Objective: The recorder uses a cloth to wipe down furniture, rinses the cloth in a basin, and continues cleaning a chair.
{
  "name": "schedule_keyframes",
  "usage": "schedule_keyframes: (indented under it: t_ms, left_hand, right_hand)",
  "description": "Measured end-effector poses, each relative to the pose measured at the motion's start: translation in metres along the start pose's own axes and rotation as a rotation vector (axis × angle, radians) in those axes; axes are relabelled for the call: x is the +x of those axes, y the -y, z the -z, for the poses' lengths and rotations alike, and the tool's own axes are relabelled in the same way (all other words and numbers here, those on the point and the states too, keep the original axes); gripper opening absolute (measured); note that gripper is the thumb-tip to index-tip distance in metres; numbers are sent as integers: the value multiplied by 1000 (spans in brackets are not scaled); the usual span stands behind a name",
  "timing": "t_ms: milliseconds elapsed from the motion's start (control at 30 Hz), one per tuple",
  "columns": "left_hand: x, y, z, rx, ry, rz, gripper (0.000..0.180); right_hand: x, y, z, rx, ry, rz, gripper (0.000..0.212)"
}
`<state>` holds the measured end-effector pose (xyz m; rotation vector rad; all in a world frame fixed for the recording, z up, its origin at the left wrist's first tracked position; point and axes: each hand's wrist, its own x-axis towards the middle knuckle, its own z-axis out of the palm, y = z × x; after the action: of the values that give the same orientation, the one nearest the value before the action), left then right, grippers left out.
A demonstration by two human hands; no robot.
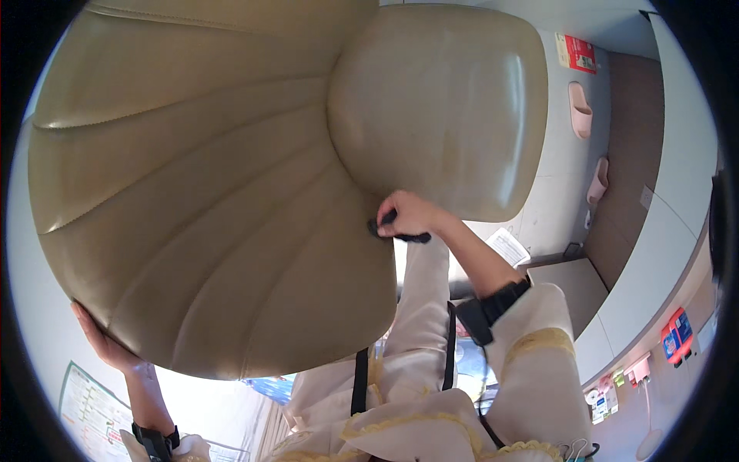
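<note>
A large brown leather-look chair fills the upper left, with a padded backrest (215,192) sewn in fanned channels and a smooth rounded seat (439,108). My right hand (408,214) is closed on a crumpled black cloth (416,237). It presses the cloth at the inner edge of the backrest, close to where backrest and seat meet. Out at the left, my left hand (108,346) lies along the backrest's outer rim with its fingers stretched; part of it is hidden behind the rim. Black bands circle both my wrists.
Pink slippers (581,112) lie on the light floor right of the seat, near a red and white printed sheet (577,54). White cabinets (654,262) curve along the right. An open booklet (508,248) lies beyond my right forearm. A printed chart (88,404) is at lower left.
</note>
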<state>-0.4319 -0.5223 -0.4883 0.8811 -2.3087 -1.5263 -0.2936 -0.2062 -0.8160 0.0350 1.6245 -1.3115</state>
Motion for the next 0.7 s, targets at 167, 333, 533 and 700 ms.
schedule_keyframes:
  t_ms: [167, 333, 533, 700]
  left_hand:
    - [-3, -4, -1, -34, -23, 22, 53]
    - [-6, 3, -7, 126, -80, -165, 53]
    - [-3, 1, -5, -24, -72, -37, 49]
    - [-6, -2, -6, 43, -66, -79, 54]
  right_hand:
    - [-17, 38, -19, -178, -158, -93, 22]
    - [12, 29, -23, -426, -375, -170, 18]
    - [2, -6, 13, -263, -336, -193, 24]
    - [-24, 29, 33, -365, -93, -309, 36]
